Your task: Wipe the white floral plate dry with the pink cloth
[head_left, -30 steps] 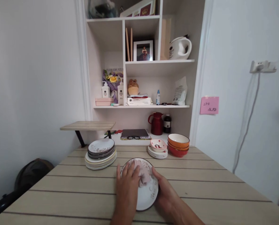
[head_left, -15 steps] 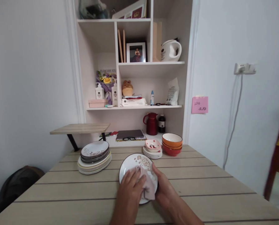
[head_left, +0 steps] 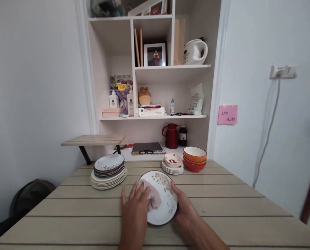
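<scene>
A white plate (head_left: 168, 205) with brown flowers and a dark rim is tilted up above the table near its front. My right hand (head_left: 185, 208) grips its right edge, thumb on the face and the other fingers hidden behind. A pale pink cloth (head_left: 153, 198) lies bunched against the left part of the plate. My left hand (head_left: 135, 205) presses the cloth there, fingers stretched over it and the thumb side partly hidden.
Left on the slatted table (head_left: 92, 215) stands a stack of plates (head_left: 109, 172). Behind the held plate are small dishes (head_left: 172, 165) and stacked orange and red bowls (head_left: 195, 159). A raised wooden shelf (head_left: 94, 140) overhangs the back left; a red jug (head_left: 171, 136) stands in the white cabinet.
My left hand and the cloth have slid from the plate's middle to its left side, uncovering its right part. The right hand keeps its grip. The view has shifted slightly.
</scene>
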